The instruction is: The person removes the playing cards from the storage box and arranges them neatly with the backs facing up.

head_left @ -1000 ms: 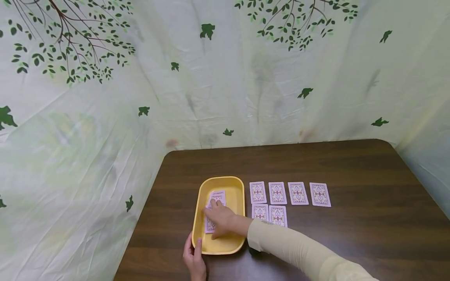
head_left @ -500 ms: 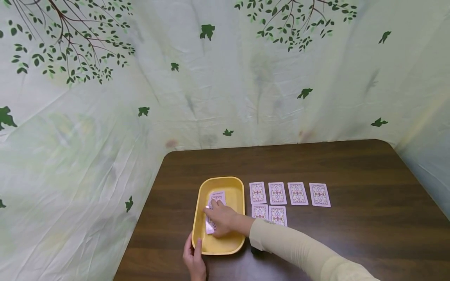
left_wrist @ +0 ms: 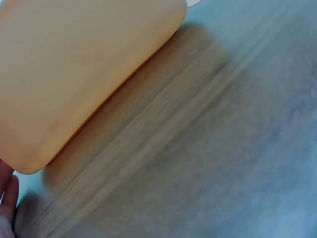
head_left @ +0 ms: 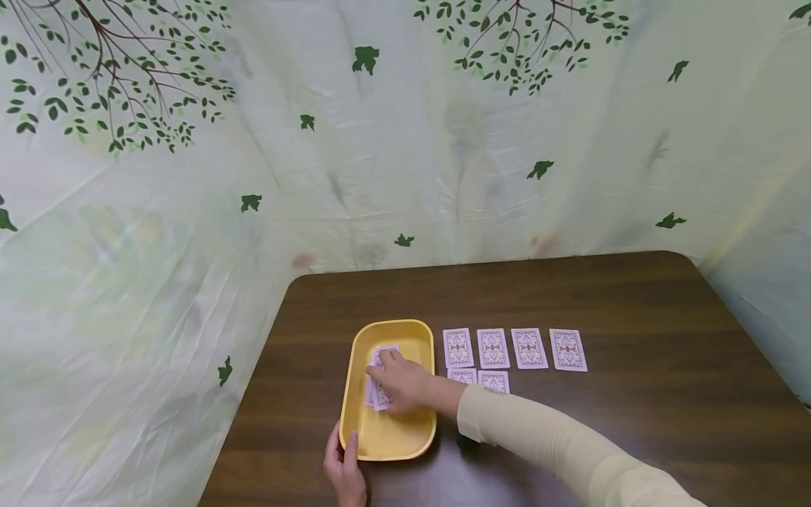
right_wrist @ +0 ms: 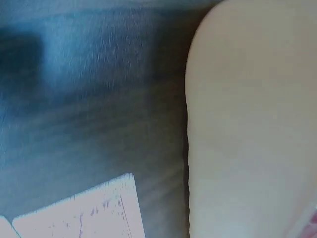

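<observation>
A yellow tray [head_left: 395, 443] stands on the table's left side. My left hand [head_left: 346, 468] grips its near left corner, thumb over the rim; fingertips [left_wrist: 9, 196] show at that corner in the left wrist view. Reaching inside, my right hand [head_left: 408, 384] holds a playing card [head_left: 381, 398] patterned side up, at a slight angle. Another card [head_left: 369, 394] peeks out beneath it on the tray floor. My right fingertips are partly hidden. In the right wrist view the tray [right_wrist: 247, 124] fills the right side, with that hand out of sight.
Right of the tray, several playing cards [head_left: 493, 348] lie patterned side up in a row on the brown table [head_left: 633, 422]. Two more cards [head_left: 493, 382] lie in front, partly covered by my right forearm [head_left: 538, 422]. A leaf-printed cloth [head_left: 443, 176] hangs behind.
The card under my right hand has moved up the tray, its near end lifting and shifting away from me. My left hand keeps its place on the tray. The head view has turned slightly right.
</observation>
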Tool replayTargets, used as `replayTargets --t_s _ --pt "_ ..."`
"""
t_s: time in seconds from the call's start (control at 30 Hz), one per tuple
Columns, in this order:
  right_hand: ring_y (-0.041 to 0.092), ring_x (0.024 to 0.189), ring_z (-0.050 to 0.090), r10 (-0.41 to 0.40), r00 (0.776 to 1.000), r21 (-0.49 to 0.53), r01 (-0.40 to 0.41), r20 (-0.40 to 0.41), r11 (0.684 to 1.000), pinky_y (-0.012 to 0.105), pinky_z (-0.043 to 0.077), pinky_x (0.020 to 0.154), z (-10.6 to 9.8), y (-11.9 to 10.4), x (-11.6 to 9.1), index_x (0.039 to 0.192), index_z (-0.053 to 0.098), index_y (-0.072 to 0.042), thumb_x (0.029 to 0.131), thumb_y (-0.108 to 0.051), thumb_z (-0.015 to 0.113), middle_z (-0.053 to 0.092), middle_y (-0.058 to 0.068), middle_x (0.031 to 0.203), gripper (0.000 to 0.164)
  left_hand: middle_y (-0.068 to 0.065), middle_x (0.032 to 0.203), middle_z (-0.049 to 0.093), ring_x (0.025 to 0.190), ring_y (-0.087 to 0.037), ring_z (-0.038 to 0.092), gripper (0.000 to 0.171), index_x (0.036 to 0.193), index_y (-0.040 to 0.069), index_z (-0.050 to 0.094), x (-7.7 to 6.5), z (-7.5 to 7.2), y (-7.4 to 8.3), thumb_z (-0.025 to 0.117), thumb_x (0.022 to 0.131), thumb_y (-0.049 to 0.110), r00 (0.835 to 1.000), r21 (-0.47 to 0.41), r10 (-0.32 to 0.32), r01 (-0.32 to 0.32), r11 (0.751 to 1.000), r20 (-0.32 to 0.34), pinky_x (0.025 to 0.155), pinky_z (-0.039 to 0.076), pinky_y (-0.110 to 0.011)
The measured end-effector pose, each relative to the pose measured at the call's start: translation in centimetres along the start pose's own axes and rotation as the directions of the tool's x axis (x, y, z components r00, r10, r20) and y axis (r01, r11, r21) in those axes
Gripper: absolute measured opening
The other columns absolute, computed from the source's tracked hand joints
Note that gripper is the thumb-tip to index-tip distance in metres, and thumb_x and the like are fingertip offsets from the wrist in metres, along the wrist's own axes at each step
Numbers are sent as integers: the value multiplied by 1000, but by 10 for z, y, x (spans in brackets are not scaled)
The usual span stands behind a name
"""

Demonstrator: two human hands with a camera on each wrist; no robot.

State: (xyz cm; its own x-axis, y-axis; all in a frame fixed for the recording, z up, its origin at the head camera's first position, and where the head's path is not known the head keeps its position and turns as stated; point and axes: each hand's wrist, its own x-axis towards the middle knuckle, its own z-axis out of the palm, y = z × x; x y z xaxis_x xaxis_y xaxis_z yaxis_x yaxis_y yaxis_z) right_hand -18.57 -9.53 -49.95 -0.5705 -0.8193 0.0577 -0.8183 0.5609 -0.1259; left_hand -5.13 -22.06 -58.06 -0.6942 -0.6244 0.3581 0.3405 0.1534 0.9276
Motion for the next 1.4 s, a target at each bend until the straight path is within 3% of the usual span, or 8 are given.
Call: replayTargets --t_s 0.53,0.73,0.93,1.07,1.23,1.4 --pt "25 105 45 39 996 149 -27 -83 989 31 46 81 -44 41 -23 131 47 -10 68 -36 76 42 18 121 74 7 106 59 93 -4 56 31 115 -23 47 -2 3 2 51 86 -13 999 12 -34 34 999 -14 75 44 -13" --pt "28 100 45 110 989 215 -87 -97 973 33 47 75 -50 59 -36 129 49 -10 66 -35 76 41 18 119 73 6 105 59 91 -5 56 31 114 -25 45 -2 8 19 51 85 -14 999 13 -38 38 999 -22 73 44 -12" --pt "26 101 43 180 982 287 -155 -60 945 35 46 75 -49 75 -54 133 46 -12 68 -37 77 40 17 119 76 6 105 60 91 -6 57 32 114 -24 46 -3 5 4 53 86 -11 999 -12 -28 28 1000 -41 74 44 -13" --pt "23 97 43 195 980 330 -169 -45 929 35 45 75 -44 85 -70 135 43 -13 66 -35 80 41 14 116 82 7 104 60 91 -6 57 32 113 -24 47 -3 5 5 53 86 -10 998 -14 -27 26 1000 -49 74 45 -13" --pt "16 86 43 172 984 328 -146 -51 933 31 44 69 -33 97 -101 137 40 -11 63 -33 83 42 10 108 88 6 104 61 92 -6 57 32 113 -25 46 -2 5 3 52 85 -11 999 -39 -13 12 999 -34 75 45 -13" --pt "16 88 46 165 983 323 -130 -85 937 32 45 73 -19 103 -136 136 41 -7 64 -34 82 43 15 118 87 4 103 62 91 -7 58 31 112 -26 45 -3 6 2 51 85 -13 999 -70 6 -8 998 -34 76 44 -14"
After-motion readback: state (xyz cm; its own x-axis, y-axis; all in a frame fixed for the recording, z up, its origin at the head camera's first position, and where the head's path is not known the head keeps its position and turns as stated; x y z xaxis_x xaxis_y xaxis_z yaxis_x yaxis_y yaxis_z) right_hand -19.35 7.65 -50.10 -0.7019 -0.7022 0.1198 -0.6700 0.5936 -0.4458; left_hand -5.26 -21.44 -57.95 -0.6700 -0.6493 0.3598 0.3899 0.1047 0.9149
